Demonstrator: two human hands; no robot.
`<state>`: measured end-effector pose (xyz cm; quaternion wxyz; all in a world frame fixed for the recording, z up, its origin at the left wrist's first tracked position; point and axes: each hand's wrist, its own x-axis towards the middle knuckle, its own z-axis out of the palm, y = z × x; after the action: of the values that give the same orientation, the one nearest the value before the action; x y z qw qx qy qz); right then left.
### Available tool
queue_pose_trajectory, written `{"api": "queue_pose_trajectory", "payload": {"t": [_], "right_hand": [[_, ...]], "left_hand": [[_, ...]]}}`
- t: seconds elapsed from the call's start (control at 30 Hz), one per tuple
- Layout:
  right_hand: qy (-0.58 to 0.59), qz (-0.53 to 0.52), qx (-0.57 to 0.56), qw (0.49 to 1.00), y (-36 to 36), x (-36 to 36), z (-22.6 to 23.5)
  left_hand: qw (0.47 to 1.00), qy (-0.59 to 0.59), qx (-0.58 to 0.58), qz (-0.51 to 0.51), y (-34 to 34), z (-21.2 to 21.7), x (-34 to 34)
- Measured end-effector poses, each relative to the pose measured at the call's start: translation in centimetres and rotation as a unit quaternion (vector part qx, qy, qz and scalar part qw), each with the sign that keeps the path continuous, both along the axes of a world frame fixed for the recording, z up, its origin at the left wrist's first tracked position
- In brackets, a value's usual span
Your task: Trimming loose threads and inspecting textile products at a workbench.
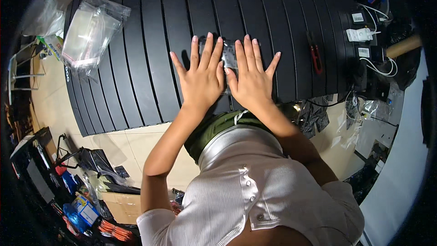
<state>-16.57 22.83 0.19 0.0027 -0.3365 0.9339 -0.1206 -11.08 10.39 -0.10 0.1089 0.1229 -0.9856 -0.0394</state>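
Left hand (pixel 200 80) and right hand (pixel 251 80): open, fingers spread, pressing a small clear bag (pixel 229 55) flat on the black slatted tabletop (pixel 150 64). Step: flattening; next calls for even pressure.

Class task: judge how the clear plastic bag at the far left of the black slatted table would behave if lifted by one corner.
The clear plastic bag would probably flop and sag, since its film looks thin and crinkled. It likely feels light for its size, as its contents look flat and pale. Its glossy surface may slide easily on the slatted table.
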Motion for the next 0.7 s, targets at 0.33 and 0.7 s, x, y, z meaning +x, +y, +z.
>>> {"api": "queue_pose_trajectory", "payload": {"t": [0.33,0.7], "right_hand": [[-0.239,0.084,-0.381,0.889,4.3,-2.9,-1.6],[-0.575,-0.155,-0.464,0.656,6.7,-2.0,2.5]], "left_hand": [[0.955,0.114,0.274,-0.018,-1.6,-0.2,0.7],[0.951,0.012,0.277,0.135,-5.0,0.8,1.8]]}}
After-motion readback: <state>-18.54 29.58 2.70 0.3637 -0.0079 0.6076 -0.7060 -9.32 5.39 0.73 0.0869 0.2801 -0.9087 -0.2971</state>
